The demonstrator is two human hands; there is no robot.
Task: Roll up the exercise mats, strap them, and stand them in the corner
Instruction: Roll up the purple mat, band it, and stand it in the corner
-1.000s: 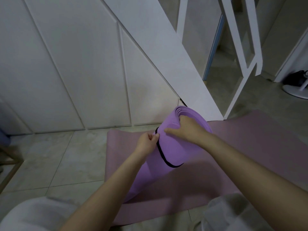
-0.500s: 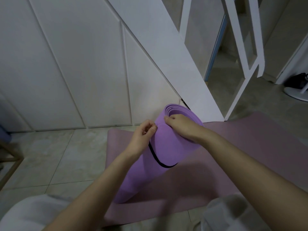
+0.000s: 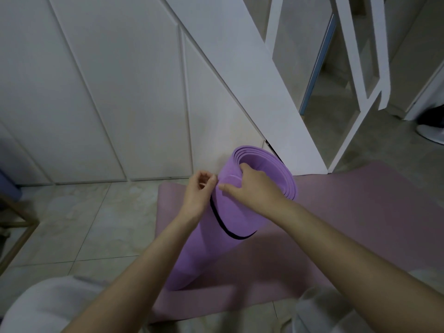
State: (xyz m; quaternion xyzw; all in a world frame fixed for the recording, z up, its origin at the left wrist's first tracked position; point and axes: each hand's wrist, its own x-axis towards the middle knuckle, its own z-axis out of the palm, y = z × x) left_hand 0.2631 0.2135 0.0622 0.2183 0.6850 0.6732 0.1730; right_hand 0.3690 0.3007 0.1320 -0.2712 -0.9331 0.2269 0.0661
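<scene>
A rolled purple mat (image 3: 216, 241) stands tilted on its lower end on a flat pink mat (image 3: 360, 224), its open spiral end up and away from me. A thin black strap (image 3: 223, 227) loops round its upper part. My right hand (image 3: 252, 188) grips the top rim, fingers over the spiral edge and thumb on the outside. My left hand (image 3: 200, 192) sits at the roll's left side, fingertips pinched together at the strap's upper end; what exactly they hold is hidden.
White cabinet panels (image 3: 108, 92) and a slanted white stair side (image 3: 252, 80) stand right behind the mats. Tiled floor (image 3: 72, 224) lies to the left, with a wooden frame (image 3: 16, 231) at the far left. A white fan base (image 3: 432, 133) stands at the far right.
The rolled mat has been lifted and tipped more upright. My left hand slid up along the strap toward the top rim, and my right hand shifted its grip on the rim.
</scene>
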